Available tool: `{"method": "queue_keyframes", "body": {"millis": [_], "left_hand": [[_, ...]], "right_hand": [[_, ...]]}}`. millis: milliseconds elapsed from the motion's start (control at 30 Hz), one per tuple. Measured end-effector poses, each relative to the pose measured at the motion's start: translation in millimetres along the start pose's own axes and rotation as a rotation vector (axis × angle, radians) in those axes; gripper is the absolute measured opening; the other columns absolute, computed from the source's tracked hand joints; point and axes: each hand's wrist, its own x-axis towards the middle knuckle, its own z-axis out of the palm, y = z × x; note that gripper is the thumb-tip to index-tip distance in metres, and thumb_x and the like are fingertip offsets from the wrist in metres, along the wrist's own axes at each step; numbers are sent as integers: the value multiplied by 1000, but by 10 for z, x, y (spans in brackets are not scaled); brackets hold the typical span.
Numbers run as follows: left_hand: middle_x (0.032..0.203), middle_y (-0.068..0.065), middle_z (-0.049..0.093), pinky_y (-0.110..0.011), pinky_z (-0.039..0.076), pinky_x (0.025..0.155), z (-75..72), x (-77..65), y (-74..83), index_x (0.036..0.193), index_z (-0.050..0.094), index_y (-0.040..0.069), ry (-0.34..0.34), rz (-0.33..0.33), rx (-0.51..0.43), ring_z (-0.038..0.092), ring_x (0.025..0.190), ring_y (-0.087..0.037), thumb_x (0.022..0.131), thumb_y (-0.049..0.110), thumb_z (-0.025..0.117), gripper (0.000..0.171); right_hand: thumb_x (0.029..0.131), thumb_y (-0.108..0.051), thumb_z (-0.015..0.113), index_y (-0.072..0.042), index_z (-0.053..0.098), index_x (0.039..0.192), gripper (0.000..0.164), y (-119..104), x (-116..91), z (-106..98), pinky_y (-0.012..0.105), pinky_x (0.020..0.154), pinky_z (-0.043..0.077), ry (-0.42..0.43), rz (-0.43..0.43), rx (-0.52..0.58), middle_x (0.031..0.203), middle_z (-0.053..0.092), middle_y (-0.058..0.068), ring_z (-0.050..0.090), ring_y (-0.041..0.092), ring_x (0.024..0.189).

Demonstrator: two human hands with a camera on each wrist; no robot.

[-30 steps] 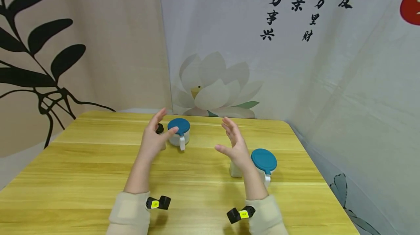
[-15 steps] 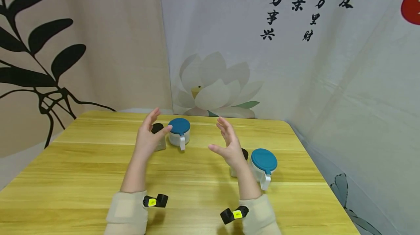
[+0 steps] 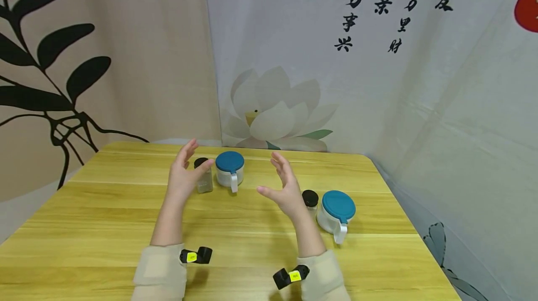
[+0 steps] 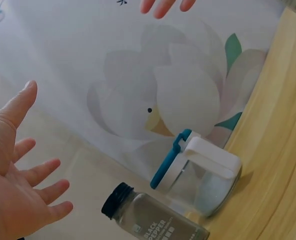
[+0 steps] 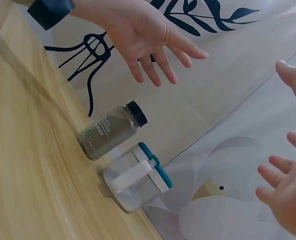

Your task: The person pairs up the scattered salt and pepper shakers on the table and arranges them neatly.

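Note:
Both hands are raised above the table with fingers extended and thumbs apart, holding nothing. My left hand (image 3: 185,177) is in front of and left of a black pepper bottle (image 3: 204,181) with a black cap. Beside that bottle stands a clear jar (image 3: 230,170) with a blue lid and white handle. In the right wrist view the pepper bottle (image 5: 110,131) and the handled jar (image 5: 135,182) stand side by side, apart from the hands. My right hand (image 3: 286,193) is left of a second black-capped bottle (image 3: 310,199), partly hidden by the wrist, and a second blue-lidded jar (image 3: 337,212).
A wooden table (image 3: 235,254) carries the two bottle-and-jar pairs, one at the back left of centre, one further right and nearer. A printed curtain (image 3: 269,58) hangs behind the table. Black devices with yellow labels sit on both wrists.
Both hands have drifted left, still spread and holding nothing. More of both black-capped bottles has come into sight. The bottles and jars have stayed in place.

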Motion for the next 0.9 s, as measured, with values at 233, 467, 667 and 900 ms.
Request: {"method": "queue_keyframes", "body": {"millis": [233,467,667,900], "left_hand": [[151,-6,35,-45,19,111,-41,13,-32,152,28,18,5,-9,-13,25,139,-25,86,35,72,81],[151,-3,34,-45,18,112,-72,0,-40,152,28,23,14,-36,-26,24,140,-24,88,32,71,78],[151,-5,33,-47,18,111,-89,4,-98,152,27,22,15,-39,-32,24,140,-26,87,35,72,80],[152,-7,33,-47,17,111,-104,29,-199,152,26,22,14,-45,-36,23,139,-26,86,38,72,82]], "right_hand": [[84,-7,73,0,21,149,84,27,9,52,47,113,13,-12,-16,21,154,22,16,21,35,140],[84,-10,74,-4,21,150,86,56,36,128,47,112,13,-4,-4,31,155,22,13,20,33,140],[83,-9,74,-3,20,150,86,85,61,187,44,113,14,5,-1,35,155,22,13,21,32,140],[83,-9,74,-1,22,149,85,111,82,245,46,113,14,21,-10,54,153,23,15,22,34,139]]}}
